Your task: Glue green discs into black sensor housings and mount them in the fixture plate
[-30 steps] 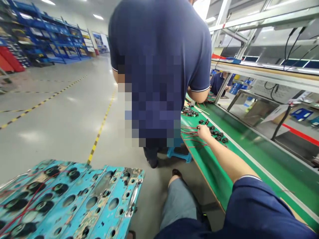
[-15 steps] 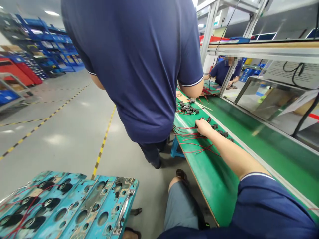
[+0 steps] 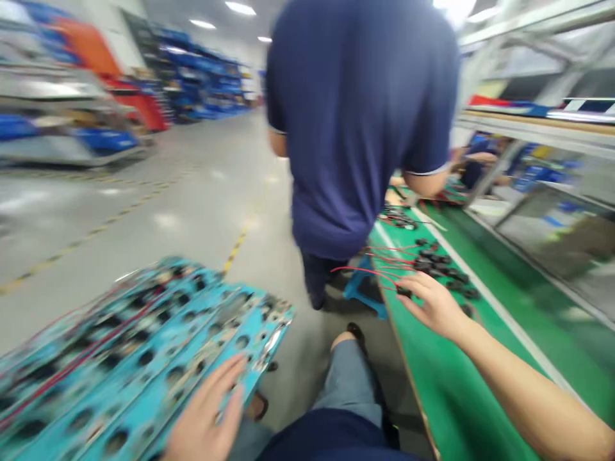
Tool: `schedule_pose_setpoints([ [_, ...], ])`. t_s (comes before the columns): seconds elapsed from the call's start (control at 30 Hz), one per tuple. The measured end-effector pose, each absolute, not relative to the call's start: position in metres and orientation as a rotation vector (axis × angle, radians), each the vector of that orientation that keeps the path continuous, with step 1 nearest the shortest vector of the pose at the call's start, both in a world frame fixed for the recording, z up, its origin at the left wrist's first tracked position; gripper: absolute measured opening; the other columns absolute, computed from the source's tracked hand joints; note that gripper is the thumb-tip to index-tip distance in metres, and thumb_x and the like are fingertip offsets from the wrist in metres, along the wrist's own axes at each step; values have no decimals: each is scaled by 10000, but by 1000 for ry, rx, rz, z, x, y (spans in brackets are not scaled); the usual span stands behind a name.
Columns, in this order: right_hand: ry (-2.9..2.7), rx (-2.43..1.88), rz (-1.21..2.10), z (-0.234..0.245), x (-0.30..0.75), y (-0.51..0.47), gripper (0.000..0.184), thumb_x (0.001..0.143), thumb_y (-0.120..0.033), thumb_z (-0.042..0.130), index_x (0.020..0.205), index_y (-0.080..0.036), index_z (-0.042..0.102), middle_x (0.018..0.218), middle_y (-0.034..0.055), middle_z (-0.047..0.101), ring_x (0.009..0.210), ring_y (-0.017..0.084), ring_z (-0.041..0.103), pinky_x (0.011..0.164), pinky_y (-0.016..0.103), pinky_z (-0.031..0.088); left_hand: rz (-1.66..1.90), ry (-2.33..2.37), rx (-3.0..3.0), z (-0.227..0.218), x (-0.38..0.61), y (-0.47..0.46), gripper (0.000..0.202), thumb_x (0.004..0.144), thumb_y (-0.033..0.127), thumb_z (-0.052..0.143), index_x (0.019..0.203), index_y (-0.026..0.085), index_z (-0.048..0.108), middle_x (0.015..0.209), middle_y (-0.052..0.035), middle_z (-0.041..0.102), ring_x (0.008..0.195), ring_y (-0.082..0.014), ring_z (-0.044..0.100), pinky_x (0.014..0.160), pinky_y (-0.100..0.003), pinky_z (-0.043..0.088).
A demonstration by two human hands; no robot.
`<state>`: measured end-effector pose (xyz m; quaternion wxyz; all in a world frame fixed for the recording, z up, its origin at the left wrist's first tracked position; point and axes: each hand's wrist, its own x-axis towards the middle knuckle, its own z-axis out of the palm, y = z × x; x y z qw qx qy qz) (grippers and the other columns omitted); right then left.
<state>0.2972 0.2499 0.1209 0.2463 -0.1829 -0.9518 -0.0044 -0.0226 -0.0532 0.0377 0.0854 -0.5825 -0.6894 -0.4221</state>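
Observation:
My right hand (image 3: pixel 430 304) is over the green bench, its fingertips pinched on a small black component (image 3: pixel 403 291) with red wires (image 3: pixel 365 271) trailing left past the bench edge. Beyond it, several more black components (image 3: pixel 432 262) with red wires lie in a row on the green mat. At lower left, my left hand (image 3: pixel 211 410) is open, fingers extended, above the near right part of a turquoise holed tray (image 3: pixel 158 390). Blur hides whether it touches the tray. Black parts and red wires sit in the tray's far left holes.
A co-worker in a navy shirt (image 3: pixel 365 115) stands with their back to me beside the green bench (image 3: pixel 432 384). A blue stool (image 3: pixel 360 288) is under the bench edge. A metal frame with a shelf (image 3: pixel 538 125) runs along the right. Blue racks (image 3: pixel 206 83) stand far off.
My right hand has drawn back toward me with a black component, its wires lifted. My left hand has come into view over the tray. The view has turned left.

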Motion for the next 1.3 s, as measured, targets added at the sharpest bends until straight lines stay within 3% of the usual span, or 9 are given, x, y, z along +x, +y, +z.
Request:
schedule_pose_setpoints([
  [0.1,-2652,-175,72,123,261,202,257,956,-217,638,1212,-213,614,1121,111,688,1021,234,651,907,396,535,-1104,-1827,-1758,51,1,-72,615,916,112,583,1498,232,423,1407,-158,569,1157,-261,652,966,-409,577],
  [0.2,-2756,163,285,122,209,163,261,964,-178,611,1224,-191,614,1148,134,658,1047,234,637,879,360,550,-960,-1721,-1712,61,-2,-80,585,897,149,658,1443,156,449,1426,-245,523,1137,-301,652,894,-446,584],
  [0.37,-2751,593,627,116,116,91,272,959,-116,578,1225,-165,599,1118,152,637,986,231,629,832,371,561,-1172,-2052,-1568,47,-16,-126,345,975,76,477,1299,161,559,1106,-115,715,973,-218,690,861,-374,585],
  [0.5,-2562,651,776,101,51,47,282,938,-105,612,1210,-177,593,1064,127,651,947,221,624,822,396,546,-1634,-2411,-1302,20,-15,-165,231,1023,176,426,1119,205,635,979,-67,720,895,-192,688,806,-316,567],
  [0.63,-2372,463,987,74,3,3,209,919,-125,644,1116,-192,633,1034,101,676,941,207,637,838,381,537,-2034,-2660,-1084,-3,-7,-179,248,1026,284,429,952,207,653,780,-30,680,702,-169,637,702,-288,514],
  [0.9,-2333,38,1411,3,-54,-63,136,875,-251,729,1002,-205,720,955,56,739,869,181,686,785,306,555,-2705,-2729,-685,-41,-29,-217,296,955,421,525,941,167,678,849,-82,735,653,-173,640,617,-276,514],
  [1.07,-2533,38,1359,-28,-105,-100,171,878,-255,705,1032,-179,710,967,77,750,832,197,696,761,317,565,-2340,-2526,-122,-47,-99,-297,326,913,484,591,943,168,662,823,-79,736,668,-185,664,626,-288,549],
  [1.17,-2637,197,1309,-39,-145,-151,196,865,-182,672,1059,-164,691,1019,96,736,930,222,679,833,349,555,-1975,-2351,79,-48,-146,-351,330,899,486,607,949,163,653,873,-90,736,692,-186,675,665,-306,569],
  [1.3,-2698,381,1308,-43,-192,-233,250,835,-110,670,1078,-167,674,1071,94,716,1050,224,634,961,354,503,-1766,-2197,212,-58,-204,-404,330,909,490,562,966,167,598,953,-98,718,773,-176,691,741,-313,577],
])
